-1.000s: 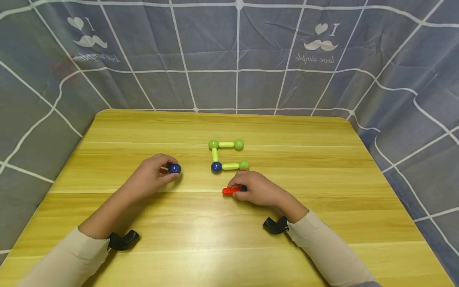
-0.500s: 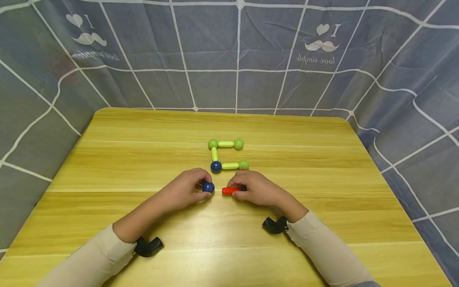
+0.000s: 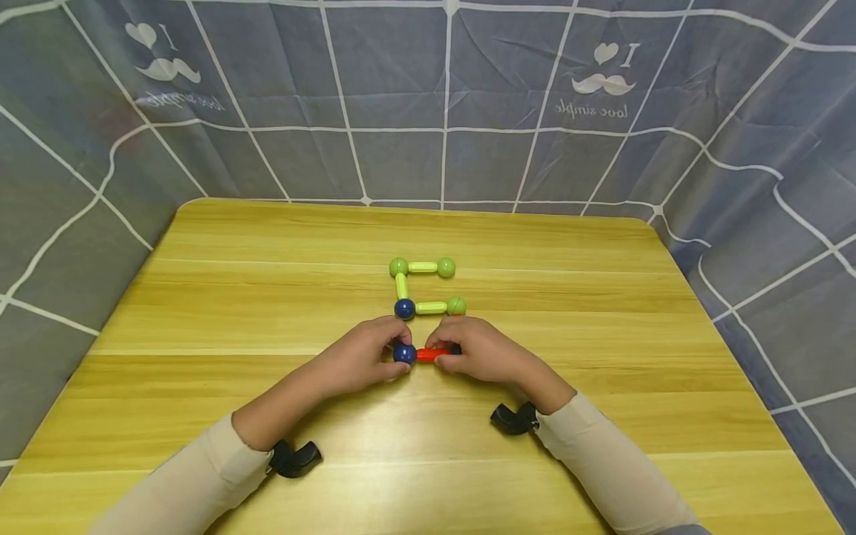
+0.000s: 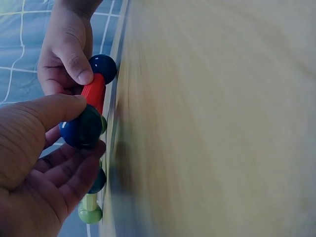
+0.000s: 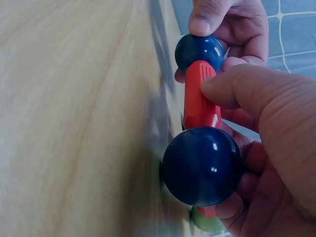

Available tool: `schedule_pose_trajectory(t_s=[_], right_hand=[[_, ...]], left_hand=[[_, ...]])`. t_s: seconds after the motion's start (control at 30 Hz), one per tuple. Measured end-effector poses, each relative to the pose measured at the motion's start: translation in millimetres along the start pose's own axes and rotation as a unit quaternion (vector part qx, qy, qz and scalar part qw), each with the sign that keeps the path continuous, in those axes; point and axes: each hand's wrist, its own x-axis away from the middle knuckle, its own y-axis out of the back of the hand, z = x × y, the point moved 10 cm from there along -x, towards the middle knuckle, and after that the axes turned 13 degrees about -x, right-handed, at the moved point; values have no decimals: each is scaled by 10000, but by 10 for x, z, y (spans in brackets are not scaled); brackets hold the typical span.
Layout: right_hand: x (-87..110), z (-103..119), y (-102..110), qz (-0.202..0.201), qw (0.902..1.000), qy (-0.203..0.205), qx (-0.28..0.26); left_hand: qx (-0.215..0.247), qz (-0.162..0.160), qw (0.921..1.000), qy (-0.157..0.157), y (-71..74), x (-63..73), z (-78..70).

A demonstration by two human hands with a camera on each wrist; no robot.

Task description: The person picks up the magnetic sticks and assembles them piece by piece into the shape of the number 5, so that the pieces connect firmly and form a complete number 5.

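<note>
My left hand (image 3: 354, 358) pinches a blue ball (image 3: 404, 354) between thumb and fingers. That ball touches the left end of a red rod (image 5: 198, 94), which my right hand (image 3: 487, 352) grips between thumb and fingers. At the rod's other end sits a second blue ball (image 5: 202, 165), mostly hidden by the right hand in the head view. A second red rod (image 5: 207, 211) shows beyond it, close to a green ball (image 3: 457, 306). Just behind the hands, yellow-green rods (image 3: 431, 307) join green balls and a third blue ball (image 3: 404, 309) in a C-shaped outline.
The pieces lie near the middle of a wooden table (image 3: 568, 297). A grey curtain with white grid lines (image 3: 394, 96) hangs along the table's back and sides. Black curved mounts (image 3: 294, 459) stick out from both sleeve cuffs.
My left hand has carried its blue ball right and nearer to me, up against the red rod's left end. The right hand has stayed in place, holding the rod.
</note>
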Motion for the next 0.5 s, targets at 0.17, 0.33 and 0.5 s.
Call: schedule_pose_trajectory(t_s=[0.17,0.33,0.5], right_hand=[[-9,5,2,-6,10000,62,-29],[3,3,17,-35,9999,47,-145],[47,-15,112,-217,9993,-114,-294]], left_hand=[[-239,-3,9997,21,-2,19,-2],[-303,47,9995,76,44,63,28],[-297,29,9994,183,205,129,159]])
